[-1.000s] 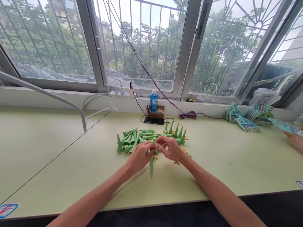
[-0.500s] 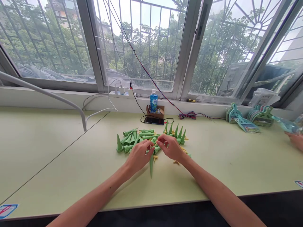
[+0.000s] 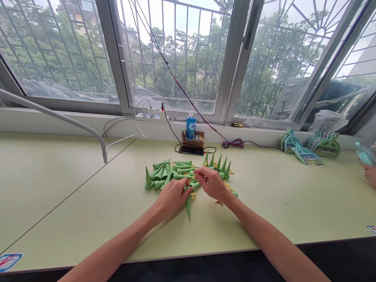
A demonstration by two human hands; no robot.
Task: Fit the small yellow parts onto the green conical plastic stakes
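Observation:
My left hand [image 3: 173, 192] is closed on a green plastic spike [image 3: 188, 211], thumb and fingers at its wide end, the tip pointing down toward me. Just to the right, my right hand [image 3: 212, 182] has its fingertips pinched together; whatever lies between them is too small to make out. Behind both hands spreads a pile of green cone spikes [image 3: 160, 173], many lying on their sides. Several spikes [image 3: 219, 161] stand upright at the pile's right. Small yellow T-shaped pieces [image 3: 193, 196] lie by the left hand and around the pile.
Behind the pile are a phone [image 3: 191, 150] on a cable, a cardboard box [image 3: 197, 138] and a blue bottle [image 3: 190, 126]. Coiled wire [image 3: 232, 143] and stacked toy-like plastic packs [image 3: 324, 145] lie right. Another person's hand [image 3: 370, 172] shows at the right edge. A grey tube [image 3: 88, 127] hangs left.
My left hand has drawn slightly down and away from the right hand with the green spike. My right hand has barely moved. The other person's hand and blue item have shifted right.

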